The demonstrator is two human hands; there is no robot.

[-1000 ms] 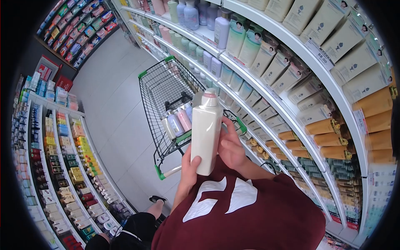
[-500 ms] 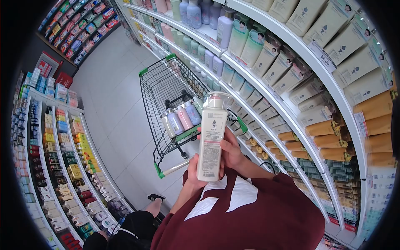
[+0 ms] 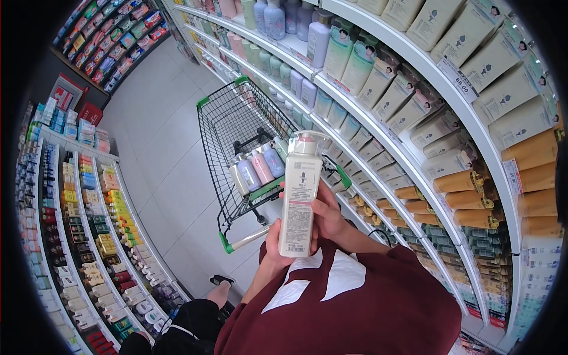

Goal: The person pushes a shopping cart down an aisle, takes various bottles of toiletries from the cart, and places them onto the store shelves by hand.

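Note:
A tall cream pump bottle (image 3: 299, 201) stands nearly upright before me, its printed back label facing up at me. A clear cover sits over the pump top. My left hand (image 3: 274, 241) grips its lower left side, while my right hand (image 3: 328, 212) wraps round the right side, thumb on the front edge. The fingers behind the bottle are mostly hidden. Just beyond stands a shopping cart (image 3: 222, 139) of dark wire with green corners. Several bottles in white, lilac, pink and blue, among them a pink bottle (image 3: 261, 166), stand at its near end.
Curved white shelves (image 3: 408, 142) on the right hold pump bottles, cream pouches and orange packs. Low shelves (image 3: 89, 219) on the left carry small boxes. Behind the cart runs a tiled aisle (image 3: 151, 100). Another person's leg and black shoe (image 3: 222, 280) show at lower left.
The bottle and both hands stay almost still, with only a very slight shift of the bottle. The other person's leg at lower left has moved a little.

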